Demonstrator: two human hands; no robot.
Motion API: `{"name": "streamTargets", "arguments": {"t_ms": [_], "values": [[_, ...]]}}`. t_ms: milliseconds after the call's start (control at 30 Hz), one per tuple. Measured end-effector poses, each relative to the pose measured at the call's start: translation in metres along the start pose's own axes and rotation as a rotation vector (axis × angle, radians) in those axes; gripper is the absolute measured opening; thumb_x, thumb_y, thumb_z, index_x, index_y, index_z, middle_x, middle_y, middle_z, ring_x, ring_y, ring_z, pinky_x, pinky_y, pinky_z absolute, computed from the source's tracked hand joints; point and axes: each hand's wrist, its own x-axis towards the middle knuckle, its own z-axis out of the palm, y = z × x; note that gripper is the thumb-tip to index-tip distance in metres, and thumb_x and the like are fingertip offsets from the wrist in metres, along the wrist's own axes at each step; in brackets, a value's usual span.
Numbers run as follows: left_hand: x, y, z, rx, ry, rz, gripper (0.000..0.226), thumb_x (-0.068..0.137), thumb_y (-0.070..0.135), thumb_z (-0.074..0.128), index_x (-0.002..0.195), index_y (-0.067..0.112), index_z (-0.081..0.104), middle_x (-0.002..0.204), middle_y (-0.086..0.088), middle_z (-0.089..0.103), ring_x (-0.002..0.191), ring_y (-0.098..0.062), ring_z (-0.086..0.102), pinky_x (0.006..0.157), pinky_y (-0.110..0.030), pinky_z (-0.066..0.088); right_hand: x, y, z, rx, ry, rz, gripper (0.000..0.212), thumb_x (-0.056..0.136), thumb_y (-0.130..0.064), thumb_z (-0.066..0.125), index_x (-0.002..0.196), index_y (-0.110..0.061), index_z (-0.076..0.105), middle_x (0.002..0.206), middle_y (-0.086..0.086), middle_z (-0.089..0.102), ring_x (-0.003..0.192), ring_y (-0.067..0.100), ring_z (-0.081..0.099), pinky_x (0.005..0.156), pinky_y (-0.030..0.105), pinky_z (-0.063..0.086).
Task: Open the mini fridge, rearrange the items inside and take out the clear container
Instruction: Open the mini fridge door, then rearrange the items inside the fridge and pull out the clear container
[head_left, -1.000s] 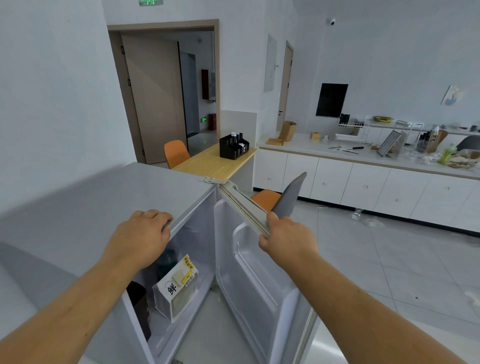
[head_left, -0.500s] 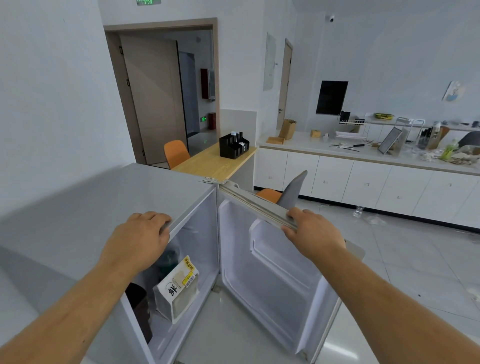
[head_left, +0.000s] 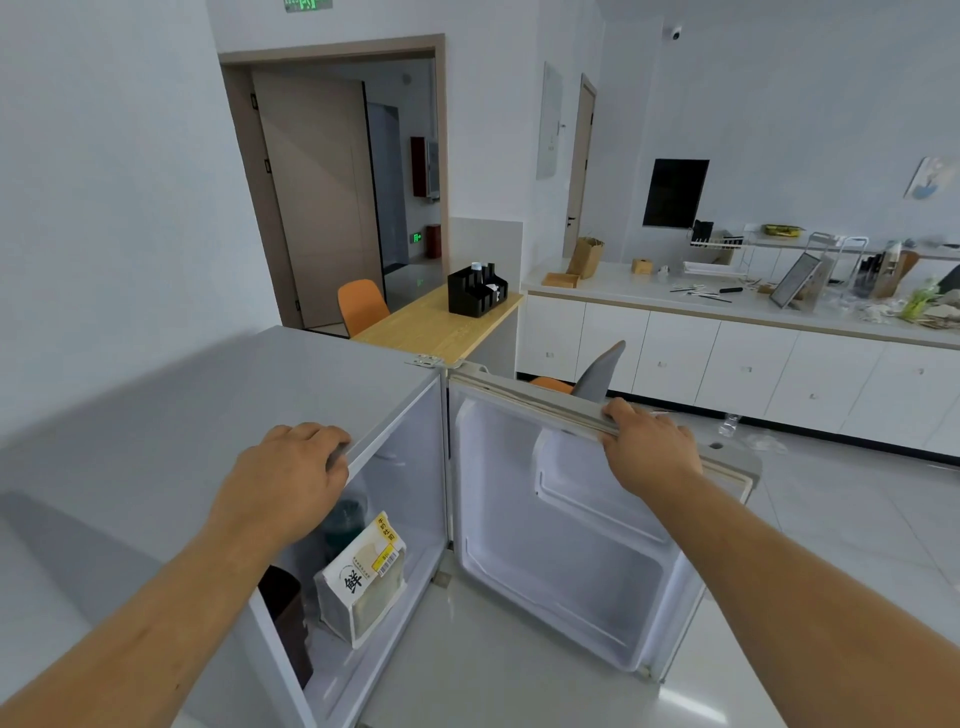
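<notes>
The grey mini fridge (head_left: 218, 415) stands below me with its door (head_left: 561, 561) swung wide to the right. My right hand (head_left: 649, 452) grips the door's top edge. My left hand (head_left: 291, 478) rests curled over the front edge of the fridge top. Inside I see a white packaged bag with a yellow label (head_left: 363, 577), a dark green bottle (head_left: 343, 525) behind it and a dark brown container (head_left: 285, 618) at the left. No clear container shows; much of the interior is hidden by the fridge top.
A wooden desk (head_left: 431, 327) with a black organiser (head_left: 475, 291) and an orange chair (head_left: 361, 306) stand behind the fridge. A grey chair back (head_left: 602, 371) rises just beyond the door. White cabinets with a cluttered counter (head_left: 727, 306) run along the right wall.
My right hand has swung the fridge door further open to the right, from about half open to wide open. My left hand has stayed on the fridge top.
</notes>
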Motion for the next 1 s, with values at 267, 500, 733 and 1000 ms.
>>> {"name": "streamTargets", "arguments": {"t_ms": [267, 500, 733, 1000], "values": [[0.001, -0.003, 0.002, 0.001, 0.013, 0.019, 0.034, 0.103, 0.036, 0.044, 0.130, 0.026, 0.062, 0.122, 0.004, 0.069, 0.103, -0.020, 0.058, 0.077, -0.039, 0.057, 0.010, 0.010, -0.003, 0.038, -0.039, -0.008, 0.031, 0.102, -0.036, 0.048, 0.133, -0.034, 0.047, 0.119, -0.001, 0.065, 0.105, 0.026, 0.056, 0.096, 0.045, 0.043], [0.001, -0.003, 0.002, 0.022, 0.018, 0.048, 0.033, 0.104, 0.035, 0.044, 0.129, 0.025, 0.062, 0.118, 0.003, 0.069, 0.100, -0.019, 0.059, 0.075, -0.038, 0.058, 0.005, 0.010, 0.004, -0.003, 0.032, -0.049, 0.035, 0.104, -0.039, 0.044, 0.138, -0.032, 0.046, 0.128, -0.002, 0.063, 0.109, 0.027, 0.058, 0.098, 0.044, 0.043], [-0.012, 0.010, -0.008, 0.029, 0.012, 0.155, 0.026, 0.100, 0.025, 0.055, 0.120, 0.019, 0.071, 0.114, 0.003, 0.073, 0.100, -0.018, 0.063, 0.080, -0.035, 0.058, -0.019, 0.026, 0.000, 0.028, 0.067, -0.249, 0.049, 0.104, -0.038, 0.046, 0.151, -0.026, 0.039, 0.156, 0.001, 0.045, 0.142, 0.025, 0.039, 0.119, 0.044, 0.030], [-0.074, 0.081, 0.018, -0.010, -0.101, 0.134, 0.027, 0.098, 0.043, 0.053, 0.116, 0.029, 0.067, 0.114, 0.010, 0.069, 0.104, -0.012, 0.059, 0.086, -0.029, 0.052, -0.073, 0.025, -0.007, 0.131, 0.040, -0.550, 0.042, 0.101, -0.043, 0.049, 0.141, -0.029, 0.055, 0.144, -0.007, 0.055, 0.135, 0.017, 0.044, 0.116, 0.037, 0.031]]}}
